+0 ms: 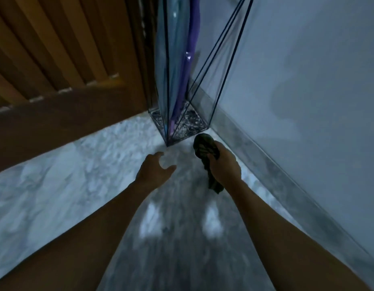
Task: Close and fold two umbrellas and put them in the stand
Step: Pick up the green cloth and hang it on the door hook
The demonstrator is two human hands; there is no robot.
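While hanging over the floor (pixel 56 185) by the brown door (pixel 56 80): left hand (pixel 154 171), fingers spread loose, holding nothing. Wire stand (pixel 192 120), blue umbrella (pixel 173 70) and purple umbrella (pixel 193 34) inside. Then right hand (pixel 223 166), wrapped round a folded dark umbrella (pixel 203 148), near the stand's foot.

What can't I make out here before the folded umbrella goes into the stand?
Head view only:
- Top opening of the stand: cut off by the upper edge.
- Handles of the clear umbrella and purple umbrella: cut off there too.
- Strap of the dark folded umbrella, fastened or not: blurred, its middle covered by the right hand.
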